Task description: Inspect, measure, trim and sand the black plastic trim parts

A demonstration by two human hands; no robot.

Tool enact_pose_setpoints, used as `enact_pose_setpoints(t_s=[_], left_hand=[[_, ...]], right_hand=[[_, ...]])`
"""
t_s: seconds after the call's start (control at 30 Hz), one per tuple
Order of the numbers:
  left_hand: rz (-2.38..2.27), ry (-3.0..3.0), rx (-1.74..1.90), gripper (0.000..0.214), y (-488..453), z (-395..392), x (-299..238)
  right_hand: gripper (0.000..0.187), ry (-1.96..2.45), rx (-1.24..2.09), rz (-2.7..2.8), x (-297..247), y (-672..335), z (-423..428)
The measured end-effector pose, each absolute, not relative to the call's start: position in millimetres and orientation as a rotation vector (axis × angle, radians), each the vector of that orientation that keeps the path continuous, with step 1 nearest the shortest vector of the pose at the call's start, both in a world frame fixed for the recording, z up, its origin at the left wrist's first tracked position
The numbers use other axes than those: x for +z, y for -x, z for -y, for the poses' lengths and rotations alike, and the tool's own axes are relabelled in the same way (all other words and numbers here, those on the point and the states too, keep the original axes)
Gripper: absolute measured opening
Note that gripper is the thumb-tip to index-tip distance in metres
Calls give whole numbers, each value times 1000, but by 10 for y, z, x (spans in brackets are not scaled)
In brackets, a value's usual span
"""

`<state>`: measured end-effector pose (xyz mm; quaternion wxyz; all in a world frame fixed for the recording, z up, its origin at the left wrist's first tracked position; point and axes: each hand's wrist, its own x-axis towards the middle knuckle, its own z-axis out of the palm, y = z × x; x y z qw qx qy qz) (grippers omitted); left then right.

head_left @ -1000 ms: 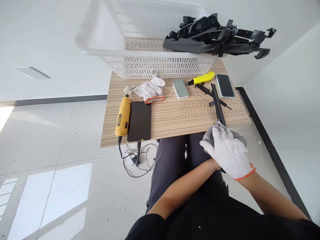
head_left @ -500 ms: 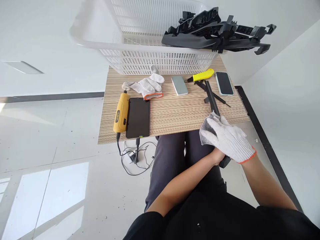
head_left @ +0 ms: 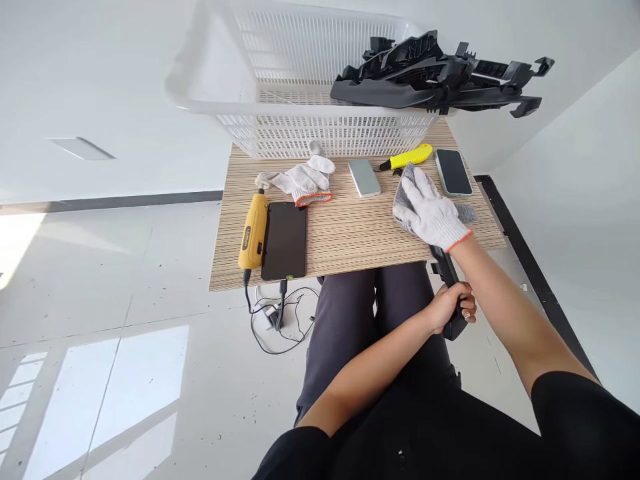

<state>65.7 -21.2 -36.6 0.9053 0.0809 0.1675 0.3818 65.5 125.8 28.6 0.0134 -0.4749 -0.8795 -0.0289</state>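
My bare left hand (head_left: 451, 307) is wrapped round the lower end of a long black plastic part (head_left: 445, 265), which slants up from my lap over the table's front edge. On its upper stretch lies my right hand (head_left: 431, 212), in a white knit glove with an orange cuff. That hand presses a grey cloth (head_left: 403, 200) round the part, and a corner of the cloth sticks out to the right. Glove and cloth hide the part's upper end. Just beyond them is a yellow-handled cutter (head_left: 411, 157).
A white basket (head_left: 320, 112) at the back holds several black plastic parts (head_left: 425, 77) that overhang its right side. On the striped table (head_left: 360, 233) lie a phone (head_left: 453, 172), a grey-white box (head_left: 365, 178), a spare glove (head_left: 305, 180), a dark tablet (head_left: 285, 240) and a corded yellow rotary tool (head_left: 253, 230).
My right hand has slid the cloth up along the black part, away from my body. My left hand, partly hidden before, now shows round the lower end. The view has shifted slightly.
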Motion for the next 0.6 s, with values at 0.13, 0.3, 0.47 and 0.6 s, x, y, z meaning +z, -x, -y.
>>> enact_pose_setpoints(t_s=[0.13,0.3,0.47,0.6], left_hand=[[-337,-190,801,29,-651,215,-365],[-348,-193,798,25,-658,223,-390],[-374,-146,805,30,-672,225,-401],[-447,-60,805,33,-711,245,-431]], right_hand=[[70,1534,-41,2692,342,-478,-1545],[69,1526,-21,2627,326,-448,-1525],[64,1335,-66,2781,362,-733,-978],[50,1428,62,2886,499,-1145,-396]])
